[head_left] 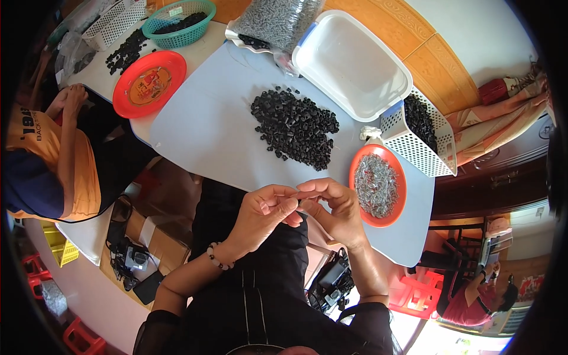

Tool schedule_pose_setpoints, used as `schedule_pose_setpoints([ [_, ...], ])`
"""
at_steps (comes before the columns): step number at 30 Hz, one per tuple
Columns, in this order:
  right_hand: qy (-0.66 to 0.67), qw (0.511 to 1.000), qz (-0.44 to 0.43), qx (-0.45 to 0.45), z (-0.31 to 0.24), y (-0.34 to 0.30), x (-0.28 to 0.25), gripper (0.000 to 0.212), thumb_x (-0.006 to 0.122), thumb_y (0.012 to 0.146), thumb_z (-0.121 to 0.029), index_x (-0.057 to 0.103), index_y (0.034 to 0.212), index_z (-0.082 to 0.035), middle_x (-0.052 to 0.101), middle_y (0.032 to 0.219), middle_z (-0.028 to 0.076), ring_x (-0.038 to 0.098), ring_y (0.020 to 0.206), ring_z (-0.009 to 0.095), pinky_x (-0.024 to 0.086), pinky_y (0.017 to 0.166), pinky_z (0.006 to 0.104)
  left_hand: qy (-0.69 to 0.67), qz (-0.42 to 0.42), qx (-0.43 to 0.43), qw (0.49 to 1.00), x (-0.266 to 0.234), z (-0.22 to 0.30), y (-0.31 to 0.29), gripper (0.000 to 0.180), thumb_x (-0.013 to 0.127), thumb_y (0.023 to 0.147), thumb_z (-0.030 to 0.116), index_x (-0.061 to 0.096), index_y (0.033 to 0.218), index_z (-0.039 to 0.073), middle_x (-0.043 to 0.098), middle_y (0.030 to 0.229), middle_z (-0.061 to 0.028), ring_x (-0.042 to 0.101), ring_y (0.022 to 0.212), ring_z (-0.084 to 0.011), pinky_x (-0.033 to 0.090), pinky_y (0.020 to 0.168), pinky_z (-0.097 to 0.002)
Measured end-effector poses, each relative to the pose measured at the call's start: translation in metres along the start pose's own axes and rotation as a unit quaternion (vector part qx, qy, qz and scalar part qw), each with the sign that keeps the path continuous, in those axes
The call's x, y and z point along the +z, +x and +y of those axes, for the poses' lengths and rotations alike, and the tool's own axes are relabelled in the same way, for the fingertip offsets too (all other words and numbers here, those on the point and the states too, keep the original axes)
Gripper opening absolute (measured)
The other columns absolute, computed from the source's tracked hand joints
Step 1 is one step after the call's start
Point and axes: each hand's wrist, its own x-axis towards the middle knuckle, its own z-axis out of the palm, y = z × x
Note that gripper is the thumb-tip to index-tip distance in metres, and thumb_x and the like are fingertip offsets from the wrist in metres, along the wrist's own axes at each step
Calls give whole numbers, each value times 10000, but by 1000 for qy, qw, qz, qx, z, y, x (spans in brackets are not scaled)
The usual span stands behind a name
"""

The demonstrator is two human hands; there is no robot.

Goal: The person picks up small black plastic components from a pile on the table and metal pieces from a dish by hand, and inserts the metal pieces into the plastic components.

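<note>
My left hand (260, 216), with a beaded bracelet at its wrist, and my right hand (338, 212) meet fingertip to fingertip just off the table's near edge. Both are closed in a pinch. Between the fingertips a small dark piece (300, 203) barely shows; the fingers cover most of it. Beyond my hands, a heap of small black plastic parts (296, 127) lies on the pale blue-grey table (201, 106). To the right of my right hand stands an orange-red dish (378, 223) full of thin, shiny metal pieces (376, 183).
An empty white tray (355, 65) and a white perforated basket (408, 142) of black parts stand at the back right. Behind the heap rests a clear bag of grey pieces (278, 23). Leftward are a red plate (121, 94), a green basket (201, 34) and a seated person (65, 160).
</note>
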Motion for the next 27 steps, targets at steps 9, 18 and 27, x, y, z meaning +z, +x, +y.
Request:
schedule_pose_setpoints([
  [9,-237,957,166,2,7,-15,-46,249,697,854,-8,719,1098,-51,737,920,85,672,741,163,522,676,278,29,11,-10,999,-1,-9,-6,241,673,972,160,698,1123,-26,717,941,-89,686,786,-118,577,724,-239],
  [18,-496,848,186,23,33,-17,-95,161,716,821,-80,697,979,-55,694,833,122,655,736,266,518,678,392,49,19,-18,998,2,-16,-5,233,677,972,158,706,1113,-26,708,924,-77,640,736,-94,539,694,-222],
  [27,-393,893,208,61,31,-12,-103,51,677,835,-53,676,879,-27,688,807,120,657,747,248,513,688,374,56,29,-27,998,2,-14,-4,207,662,979,147,701,1117,-2,696,905,-81,635,730,-96,535,727,-235],
])
